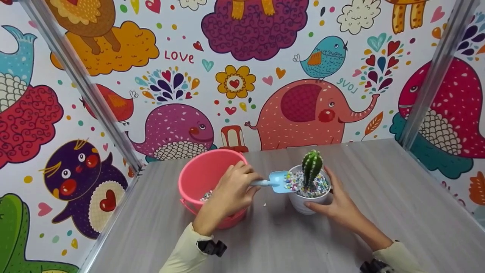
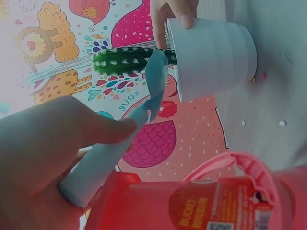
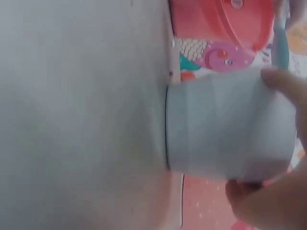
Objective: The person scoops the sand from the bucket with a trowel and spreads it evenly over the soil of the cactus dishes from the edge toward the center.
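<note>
A small light-blue toy shovel (image 1: 279,182) is gripped by its handle in my left hand (image 1: 231,188), above the bucket's right side. Its scoop tips over the left rim of a white pot (image 1: 307,204), and coloured pebbles (image 1: 293,181) lie at the scoop's front edge. In the pot a green cactus (image 1: 312,167) stands upright, ringed by more pebbles. My right hand (image 1: 339,204) holds the pot from the right, thumb on the near side and fingers behind. In the right wrist view the thumb and fingers span the pot (image 3: 225,124).
A pink bucket (image 1: 185,185) with pebbles (image 1: 206,195) inside stands left of the pot. A few stray pebbles (image 1: 264,204) lie on the grey wooden tabletop (image 1: 273,242). Printed cartoon panels (image 1: 235,45) enclose the back and sides, joined by metal posts (image 1: 91,94).
</note>
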`<state>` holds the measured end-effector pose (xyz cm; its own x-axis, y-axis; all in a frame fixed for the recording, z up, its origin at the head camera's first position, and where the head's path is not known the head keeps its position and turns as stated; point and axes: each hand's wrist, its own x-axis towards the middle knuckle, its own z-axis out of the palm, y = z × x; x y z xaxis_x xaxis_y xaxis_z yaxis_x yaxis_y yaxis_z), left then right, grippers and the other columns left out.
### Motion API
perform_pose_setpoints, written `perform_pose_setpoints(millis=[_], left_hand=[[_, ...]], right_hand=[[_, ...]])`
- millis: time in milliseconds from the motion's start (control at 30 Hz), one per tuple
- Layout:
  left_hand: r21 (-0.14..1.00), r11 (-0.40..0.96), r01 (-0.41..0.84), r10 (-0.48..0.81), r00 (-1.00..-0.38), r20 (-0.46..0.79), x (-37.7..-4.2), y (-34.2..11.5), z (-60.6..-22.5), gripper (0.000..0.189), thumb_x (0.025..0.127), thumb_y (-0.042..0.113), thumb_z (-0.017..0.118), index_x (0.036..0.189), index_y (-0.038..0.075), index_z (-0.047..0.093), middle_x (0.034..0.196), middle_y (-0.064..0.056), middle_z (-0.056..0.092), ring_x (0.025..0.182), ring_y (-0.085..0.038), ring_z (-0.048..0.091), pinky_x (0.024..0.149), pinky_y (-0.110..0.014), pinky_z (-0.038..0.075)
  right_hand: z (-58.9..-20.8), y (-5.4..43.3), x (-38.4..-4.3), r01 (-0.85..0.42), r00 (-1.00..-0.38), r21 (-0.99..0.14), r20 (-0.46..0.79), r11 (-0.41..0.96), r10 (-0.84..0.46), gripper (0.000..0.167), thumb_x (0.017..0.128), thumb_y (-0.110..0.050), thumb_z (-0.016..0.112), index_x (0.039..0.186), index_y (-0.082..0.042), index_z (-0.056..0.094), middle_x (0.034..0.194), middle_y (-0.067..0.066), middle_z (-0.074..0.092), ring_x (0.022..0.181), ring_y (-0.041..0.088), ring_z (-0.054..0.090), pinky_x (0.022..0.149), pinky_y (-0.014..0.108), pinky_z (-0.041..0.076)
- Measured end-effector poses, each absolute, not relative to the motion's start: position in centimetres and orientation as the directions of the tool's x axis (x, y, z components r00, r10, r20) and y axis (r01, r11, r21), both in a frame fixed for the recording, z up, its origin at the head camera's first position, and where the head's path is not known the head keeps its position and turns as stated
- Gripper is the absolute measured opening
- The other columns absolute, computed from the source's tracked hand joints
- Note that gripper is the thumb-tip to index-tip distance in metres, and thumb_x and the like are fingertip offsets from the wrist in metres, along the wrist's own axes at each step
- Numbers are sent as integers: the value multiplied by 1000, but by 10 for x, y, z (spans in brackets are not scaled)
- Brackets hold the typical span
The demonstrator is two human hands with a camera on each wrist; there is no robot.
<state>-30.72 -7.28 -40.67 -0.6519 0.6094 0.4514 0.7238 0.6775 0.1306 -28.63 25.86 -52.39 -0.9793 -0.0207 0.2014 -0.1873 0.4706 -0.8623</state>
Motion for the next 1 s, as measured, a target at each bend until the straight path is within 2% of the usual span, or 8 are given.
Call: perform_pose_setpoints(millis=[133,233,433,567,667,833,1000], left_hand=[[126,682,721,603,-651,461,-307,-72,-406,23,94,24,85,117,20,84,110,2,76,104,-17,60,89,-35,51],[124,681,722,603,-648,465,-307,-72,-406,24,95,24,85,118,19,84,110,1,76,105,-18,61,90,-36,51],[130,676,725,609,-650,456,-307,-73,-407,22,96,25,83,117,19,84,110,2,76,104,-18,60,91,-36,51],[122,677,726,612,-648,454,-305,-74,-408,21,96,26,83,117,20,84,108,3,76,102,-17,59,89,-35,51],[113,678,727,616,-645,452,-304,-73,-408,22,96,26,84,117,20,84,109,3,77,102,-17,60,89,-35,51],[120,678,725,619,-652,437,-301,-71,-406,24,95,28,85,118,21,84,111,3,77,106,-17,61,91,-34,52],[127,670,731,626,-649,433,-298,-70,-404,25,94,29,86,118,21,84,111,3,77,107,-17,62,92,-34,54]], right_hand=[[-523,252,-285,-165,-975,-832,218,529,39,133,78,-48,98,174,-21,11,168,24,28,157,46,31,122,78,29],[-524,253,-286,-169,-973,-819,227,548,40,134,77,-50,98,174,-19,11,168,24,28,156,45,31,122,78,30],[-529,267,-292,-239,-971,-855,210,460,-115,132,83,-41,94,175,-26,0,181,16,10,166,48,16,123,82,18],[-530,274,-295,-262,-963,-873,209,411,-170,129,85,-35,92,175,-28,0,182,15,11,165,50,19,123,80,20],[-530,273,-293,-238,-971,-860,195,451,-140,132,84,-40,93,175,-26,-1,181,17,13,163,51,22,123,81,21],[-529,265,-289,-187,-982,-836,175,515,-73,141,79,-47,96,175,-25,-5,181,22,13,164,51,20,123,81,19],[-528,264,-289,-216,-975,-828,210,518,-72,143,78,-45,98,175,-21,-4,179,24,13,165,50,18,123,80,20]])
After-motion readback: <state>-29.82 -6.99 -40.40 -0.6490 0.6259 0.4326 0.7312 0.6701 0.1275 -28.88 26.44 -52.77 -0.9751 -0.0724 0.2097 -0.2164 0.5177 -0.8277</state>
